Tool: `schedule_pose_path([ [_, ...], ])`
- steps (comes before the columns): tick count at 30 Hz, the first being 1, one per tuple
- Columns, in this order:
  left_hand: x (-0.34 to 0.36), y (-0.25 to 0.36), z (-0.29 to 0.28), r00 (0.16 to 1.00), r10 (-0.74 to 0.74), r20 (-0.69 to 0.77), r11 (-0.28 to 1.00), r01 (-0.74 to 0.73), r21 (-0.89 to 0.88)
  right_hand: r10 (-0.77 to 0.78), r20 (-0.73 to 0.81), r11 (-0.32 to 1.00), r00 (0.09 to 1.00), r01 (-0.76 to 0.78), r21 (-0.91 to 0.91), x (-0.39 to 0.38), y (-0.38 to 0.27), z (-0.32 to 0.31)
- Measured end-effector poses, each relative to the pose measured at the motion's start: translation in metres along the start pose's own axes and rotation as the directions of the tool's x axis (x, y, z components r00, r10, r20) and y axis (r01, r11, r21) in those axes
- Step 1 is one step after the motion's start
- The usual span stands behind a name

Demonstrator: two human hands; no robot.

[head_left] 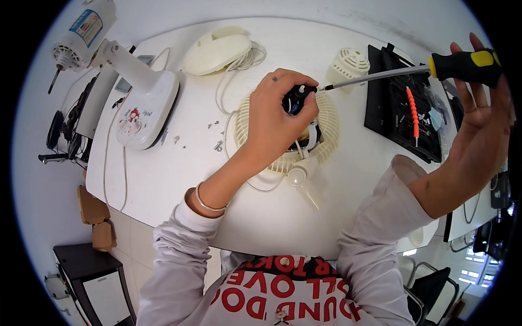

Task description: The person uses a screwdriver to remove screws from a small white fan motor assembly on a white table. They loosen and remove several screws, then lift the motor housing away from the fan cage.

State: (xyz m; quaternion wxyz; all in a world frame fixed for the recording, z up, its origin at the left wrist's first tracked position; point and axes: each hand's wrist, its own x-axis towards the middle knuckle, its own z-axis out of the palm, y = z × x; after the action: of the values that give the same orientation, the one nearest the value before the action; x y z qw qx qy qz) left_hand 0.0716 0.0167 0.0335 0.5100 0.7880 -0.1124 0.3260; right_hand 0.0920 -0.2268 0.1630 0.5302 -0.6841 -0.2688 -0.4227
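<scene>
My left hand point(280, 117) is closed around a black part point(296, 99) with blue showing inside it, above the back of a cream fan head point(331, 127). Raised at the right, my right hand point(481, 117) grips the black-and-yellow handle of a long screwdriver point(380, 76). Its shaft runs left, and the dark tip reaches close to the black part beside my left thumb; whether they touch I cannot tell. The fan head lies with its cage on the table and its cream neck point(307, 190) toward me. My left fingers hide much of the motor area.
A cream fan base point(217, 51) with its cord lies at the back, near a cream vented cover point(349, 62). On the left stands a white fan stand point(147, 114) with an exposed motor. Loose screws point(218, 145) are scattered left of the cage. An open black toolbox point(399, 117) holds an orange flexible shaft point(413, 114).
</scene>
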Motion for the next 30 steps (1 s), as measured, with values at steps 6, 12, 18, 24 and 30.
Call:
schedule_pose_path([
  [6, -0.003, -0.008, 0.002, 0.999, 0.027, 0.019, 0.999, -0.028, 0.039, 0.022, 0.015, 1.0, 1.0, -0.022, -0.002, 0.0, 0.008, 0.007],
  [12, -0.005, -0.008, 0.007, 0.996, 0.081, -0.037, 0.997, -0.08, 0.02, 0.028, 0.034, 1.0, 0.999, -0.028, 0.006, -0.001, 0.011, 0.01],
  [18, -0.004, -0.008, 0.006, 0.996, 0.08, -0.031, 0.997, -0.081, -0.011, 0.024, 0.042, 1.0, 0.999, -0.025, 0.014, -0.002, 0.011, 0.012],
  [24, -0.005, -0.008, 0.006, 0.997, 0.072, -0.021, 0.997, -0.072, -0.008, 0.021, 0.049, 1.0, 0.999, -0.022, 0.02, 0.0, 0.011, 0.015],
  [30, -0.003, -0.011, 0.008, 0.994, 0.1, -0.035, 0.995, -0.101, -0.018, 0.006, 0.061, 0.999, 0.998, -0.008, 0.035, 0.001, 0.009, 0.025],
])
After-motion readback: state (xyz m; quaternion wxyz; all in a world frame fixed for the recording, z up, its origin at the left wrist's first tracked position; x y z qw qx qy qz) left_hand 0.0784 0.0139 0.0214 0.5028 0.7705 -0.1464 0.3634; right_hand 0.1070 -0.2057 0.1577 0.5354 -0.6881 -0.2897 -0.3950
